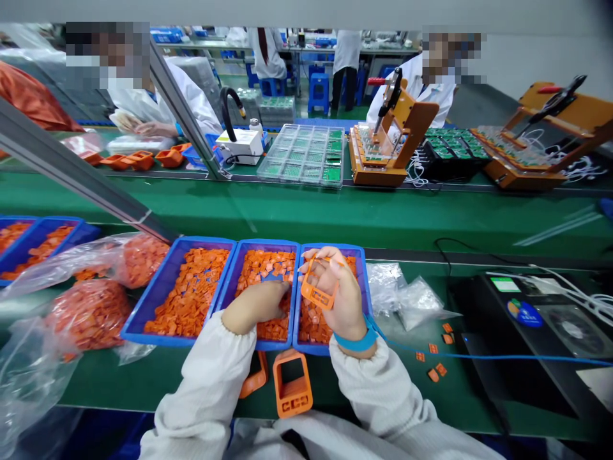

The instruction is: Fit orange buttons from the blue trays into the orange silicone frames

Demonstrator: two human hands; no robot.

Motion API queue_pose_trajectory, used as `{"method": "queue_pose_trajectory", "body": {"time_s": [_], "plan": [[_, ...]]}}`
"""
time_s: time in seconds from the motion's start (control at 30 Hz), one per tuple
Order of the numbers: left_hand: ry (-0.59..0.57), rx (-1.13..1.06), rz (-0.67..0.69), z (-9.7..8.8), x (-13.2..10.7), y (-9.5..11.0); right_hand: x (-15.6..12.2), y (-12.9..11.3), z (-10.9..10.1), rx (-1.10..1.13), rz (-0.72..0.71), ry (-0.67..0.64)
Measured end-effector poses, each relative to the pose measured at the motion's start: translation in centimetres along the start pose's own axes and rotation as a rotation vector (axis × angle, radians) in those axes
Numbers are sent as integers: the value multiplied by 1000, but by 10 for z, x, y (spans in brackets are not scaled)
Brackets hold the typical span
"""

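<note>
My right hand (347, 297) is closed around an orange plastic frame (318, 295), held tilted above the right blue bin (368, 300). My left hand (261, 303) dips into the middle blue bin (268, 243), its fingers bunched downward among small orange plastic pieces (263, 265). Whatever is between those fingertips is hidden. In front of the bins, near my body, an orange housing (293, 386) with a square opening and small cutouts stands on the green table. Another orange housing (256, 377) lies beside it, partly covered by my left sleeve.
A left blue bin (131, 322) and plastic bags (90, 313) hold more orange pieces. Loose pieces (433, 348) lie right of the bins, near a black machine (527, 332). A blue cord (479, 356) runs from my wrist strap. A metal post (129, 211) slants at left; co-workers sit across the green belt (306, 211).
</note>
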State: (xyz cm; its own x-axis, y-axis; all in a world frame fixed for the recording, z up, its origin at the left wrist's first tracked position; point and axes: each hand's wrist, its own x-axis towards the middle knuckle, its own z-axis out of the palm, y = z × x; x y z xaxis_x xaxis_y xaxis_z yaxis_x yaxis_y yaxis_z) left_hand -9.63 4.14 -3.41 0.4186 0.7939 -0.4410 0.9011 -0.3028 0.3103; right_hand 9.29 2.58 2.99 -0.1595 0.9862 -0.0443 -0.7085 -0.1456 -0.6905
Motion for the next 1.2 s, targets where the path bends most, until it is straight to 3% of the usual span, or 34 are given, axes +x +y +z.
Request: {"method": "queue_pose_trajectory", "body": {"time_s": [0.1,0.67,0.9,1.07,1.13,1.2], "plan": [[-38,29,-2,6,4,-1,0,1,2,13,-4,10],[-111,37,-64,-2,2,4,2,1,2,59,44,7],[-82,-35,41,-4,3,0,2,1,1,50,42,11],[31,-84,65,-24,-10,-1,2,0,1,47,34,14],[178,-185,114,-37,-22,1,3,-1,1,47,32,14],[408,-333,222,-48,-36,6,3,-1,0,52,35,13]]}}
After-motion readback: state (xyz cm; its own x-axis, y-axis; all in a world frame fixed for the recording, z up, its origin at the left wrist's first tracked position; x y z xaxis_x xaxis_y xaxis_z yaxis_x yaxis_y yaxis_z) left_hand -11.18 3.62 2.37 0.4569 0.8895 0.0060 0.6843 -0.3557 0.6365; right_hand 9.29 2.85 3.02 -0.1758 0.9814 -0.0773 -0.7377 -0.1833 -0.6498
